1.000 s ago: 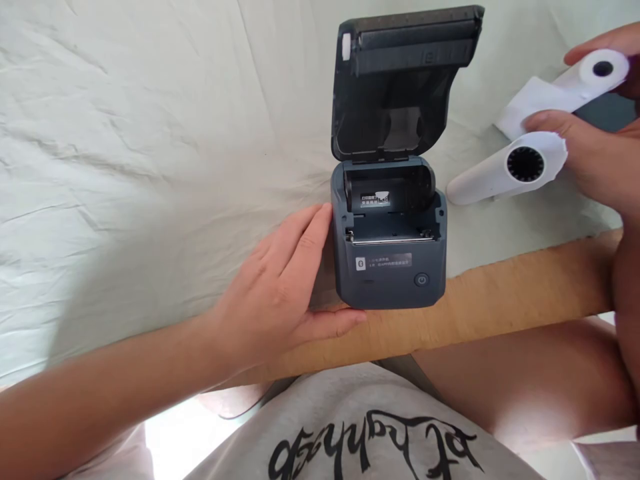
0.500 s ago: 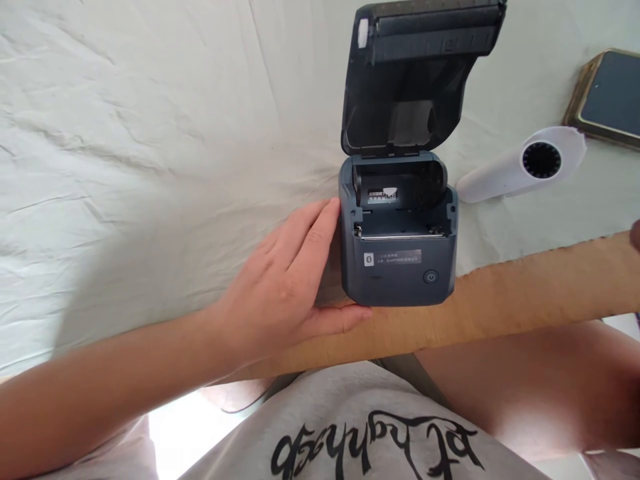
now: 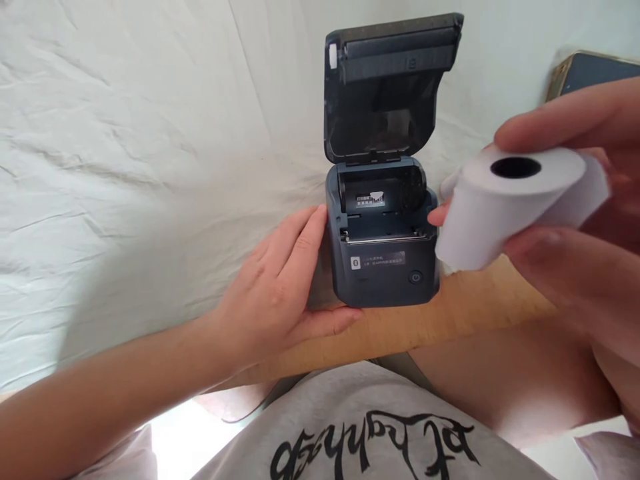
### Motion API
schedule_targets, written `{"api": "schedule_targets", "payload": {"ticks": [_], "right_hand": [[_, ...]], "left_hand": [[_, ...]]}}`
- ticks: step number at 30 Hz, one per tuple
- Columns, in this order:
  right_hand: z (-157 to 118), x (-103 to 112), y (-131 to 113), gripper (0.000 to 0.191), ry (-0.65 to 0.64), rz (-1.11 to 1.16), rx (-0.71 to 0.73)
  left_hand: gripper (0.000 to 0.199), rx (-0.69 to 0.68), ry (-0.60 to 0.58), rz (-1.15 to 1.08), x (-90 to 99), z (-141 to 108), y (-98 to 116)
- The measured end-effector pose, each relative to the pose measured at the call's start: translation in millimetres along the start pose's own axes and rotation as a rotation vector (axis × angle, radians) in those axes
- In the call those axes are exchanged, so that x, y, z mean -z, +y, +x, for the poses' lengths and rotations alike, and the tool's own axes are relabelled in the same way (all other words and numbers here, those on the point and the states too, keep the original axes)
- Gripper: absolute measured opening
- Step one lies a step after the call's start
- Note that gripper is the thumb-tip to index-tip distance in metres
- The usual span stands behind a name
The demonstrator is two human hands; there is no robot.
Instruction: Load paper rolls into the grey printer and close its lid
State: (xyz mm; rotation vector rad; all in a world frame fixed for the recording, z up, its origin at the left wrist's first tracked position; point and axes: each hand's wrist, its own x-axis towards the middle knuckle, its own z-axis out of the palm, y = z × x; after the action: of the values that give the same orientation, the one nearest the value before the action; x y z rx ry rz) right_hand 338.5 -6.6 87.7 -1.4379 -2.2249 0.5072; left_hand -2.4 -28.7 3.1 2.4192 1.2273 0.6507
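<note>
A dark blue-grey label printer stands with its black lid raised. Its paper bay holds no roll; a small printed sticker shows inside. My left hand grips the printer's near left corner, fingers along the side and thumb at the front base. To the right of the printer, my right hand holds a white paper roll between thumb and fingers. The roll's dark hollow core faces up toward me, and a loose paper flap sticks out on its right. Roll and fingertips overlap the printer's right edge in view.
Behind the held roll, the end of another white item shows, mostly hidden. A phone-like device lies at the upper right, partly covered by my right hand. A pale wrinkled cloth covers the table, whose wooden edge runs along the front.
My right hand has come in from the right edge with the paper roll, close beside the printer. The printer and my left hand appear slightly further left in view; their grip looks the same.
</note>
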Motion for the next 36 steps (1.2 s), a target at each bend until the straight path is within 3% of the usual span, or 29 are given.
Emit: {"api": "schedule_targets", "payload": {"ticks": [3, 7, 10, 14, 17, 20, 23, 27, 30, 33, 36], "right_hand": [[13, -4, 10, 0.048, 0.004, 0.189, 0.027], [26, -7, 30, 0.063, -0.113, -0.105, 0.187], [17, -10, 36, 0.071, -0.169, -0.27, 0.144], [7, -22, 27, 0.063, -0.185, -0.302, 0.129], [18, -33, 13, 0.053, -0.134, -0.34, 0.125], [33, -41, 6, 0.04, 0.03, -0.434, 0.143], [41, -45, 7, 0.045, 0.172, -0.482, 0.195], [43, -45, 5, 0.059, 0.127, -0.44, 0.273], [40, -39, -3, 0.049, 0.089, -0.324, 0.352], [35, -30, -8, 0.032, 0.034, -0.219, 0.408], [32, -23, -7, 0.035, -0.022, -0.159, 0.445]], "left_hand": [[0.111, -0.015, -0.089, -0.03, 7.8, 0, -3], [0.116, -0.005, -0.097, -0.075, 10.6, -2, -6], [0.117, -0.009, -0.078, -0.083, 8.7, -2, -5], [0.113, -0.022, -0.071, -0.078, 7.5, -1, -3], [0.112, -0.027, -0.066, -0.084, 6.9, 0, -2], [0.112, -0.027, -0.069, -0.076, 5.7, 0, -2], [0.112, -0.025, -0.073, -0.071, 5.2, 0, -4], [0.11, -0.046, -0.063, -0.066, 6.3, 1, -7], [0.108, -0.066, -0.045, -0.053, 5.5, 3, -6], [0.098, -0.104, 0.038, -0.057, 2.3, 4, -3], [0.067, -0.144, 0.061, -0.064, 1.1, 4, -2]]}}
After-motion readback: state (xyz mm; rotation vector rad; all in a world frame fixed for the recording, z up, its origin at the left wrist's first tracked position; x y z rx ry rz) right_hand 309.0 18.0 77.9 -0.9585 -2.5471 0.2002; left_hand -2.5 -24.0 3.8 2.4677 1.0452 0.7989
